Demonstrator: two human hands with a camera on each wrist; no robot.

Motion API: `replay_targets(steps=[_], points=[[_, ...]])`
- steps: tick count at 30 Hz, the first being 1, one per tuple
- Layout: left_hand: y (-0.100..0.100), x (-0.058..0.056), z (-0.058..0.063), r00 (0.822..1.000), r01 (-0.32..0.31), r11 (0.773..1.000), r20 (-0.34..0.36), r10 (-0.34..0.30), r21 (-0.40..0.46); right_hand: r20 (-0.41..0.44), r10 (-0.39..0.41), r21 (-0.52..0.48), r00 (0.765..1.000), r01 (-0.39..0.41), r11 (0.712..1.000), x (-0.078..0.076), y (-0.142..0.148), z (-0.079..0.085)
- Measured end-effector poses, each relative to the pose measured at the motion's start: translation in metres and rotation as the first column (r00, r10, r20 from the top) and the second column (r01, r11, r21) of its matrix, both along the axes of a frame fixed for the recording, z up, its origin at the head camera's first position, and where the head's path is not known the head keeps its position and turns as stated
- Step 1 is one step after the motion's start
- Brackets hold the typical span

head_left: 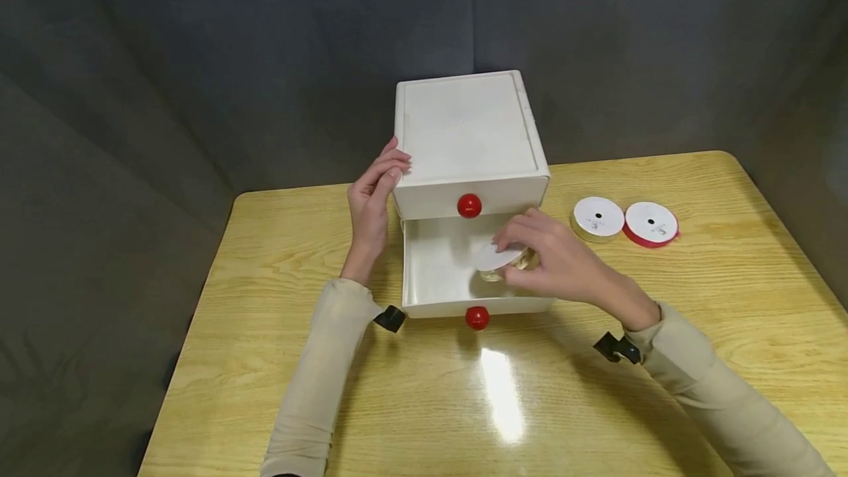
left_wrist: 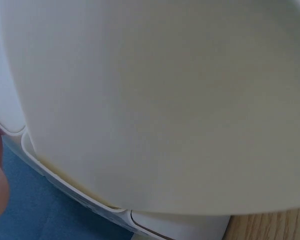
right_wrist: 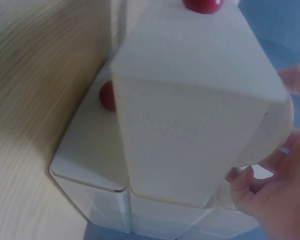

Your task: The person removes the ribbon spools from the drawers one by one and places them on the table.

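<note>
A small white drawer cabinet (head_left: 467, 124) has its lower drawer (head_left: 430, 263) pulled out. My left hand (head_left: 372, 193) rests against the cabinet's upper left edge, fingertips on the top's rim. My right hand (head_left: 553, 256) pinches a ribbon spool (head_left: 493, 259) with a white face and pale ribbon, tilted over the open drawer. In the right wrist view, fingers (right_wrist: 242, 185) show beside the drawer box (right_wrist: 190, 135), which hides much of the spool. The drawer's white side (left_wrist: 155, 110) fills most of the left wrist view.
Right of the cabinet, a cream ribbon spool (head_left: 598, 218) and a red ribbon spool (head_left: 651, 224) lie flat on the wooden table (head_left: 278, 256). Red knobs (head_left: 470, 205) stick out from the drawer fronts. Dark cloth (head_left: 318, 57) hangs behind the table.
</note>
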State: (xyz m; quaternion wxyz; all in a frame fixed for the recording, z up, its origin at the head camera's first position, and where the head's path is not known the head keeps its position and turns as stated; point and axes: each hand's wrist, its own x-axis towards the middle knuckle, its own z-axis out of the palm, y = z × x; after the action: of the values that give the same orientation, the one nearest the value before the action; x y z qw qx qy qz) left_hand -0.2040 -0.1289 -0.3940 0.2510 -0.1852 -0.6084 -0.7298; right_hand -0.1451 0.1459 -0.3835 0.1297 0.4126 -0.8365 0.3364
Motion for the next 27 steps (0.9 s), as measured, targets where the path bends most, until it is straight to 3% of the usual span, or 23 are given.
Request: replay_targets(steps=[5, 18, 27], points=[[-0.001, 0.001, -0.001, 1.0, -0.002, 1.0, -0.002, 0.002, 0.009, -0.007, -0.037, -0.029, 0.999, 0.037, 0.999, 0.005, 0.009, 0.008], [-0.003, 0.003, 0.001, 1.0, 0.003, 1.0, -0.011, -0.003, 0.003, 0.175, -0.137, -0.168, 0.975, 0.167, 0.972, 0.007, 0.054, 0.026], [-0.003, 0.003, 0.0, 1.0, -0.01, 1.0, -0.001, 0.01, -0.008, 0.272, -0.316, -0.177, 0.909, 0.37, 0.912, 0.0, 0.081, 0.016]])
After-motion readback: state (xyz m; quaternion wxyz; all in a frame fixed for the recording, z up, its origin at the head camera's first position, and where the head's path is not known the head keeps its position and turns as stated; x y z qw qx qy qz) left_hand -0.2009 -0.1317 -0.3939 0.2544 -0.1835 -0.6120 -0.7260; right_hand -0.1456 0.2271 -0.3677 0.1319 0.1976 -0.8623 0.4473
